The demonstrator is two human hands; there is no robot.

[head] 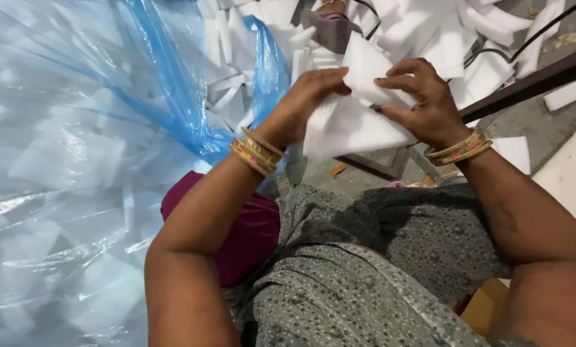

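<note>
Left hand (301, 103) and right hand (423, 103) each pinch the thin white foam sheet (352, 122) between them. Judgement: keep both grips on opposite edges, sheet taut. Clear blue-tinted plastic bag (76, 160) lies left of the grip.

Soft, even daylight fills the scene, bright without harsh edges. The clear plastic bag (63, 167) on the left catches pale glare in streaks along its folds, washing out what lies inside. The white foam sheet (358, 115) is nearly overexposed, its surface detail faint. A soft shadow falls across the grey patterned cloth (378, 257). The near arms look stretched by the wide lens.
</note>
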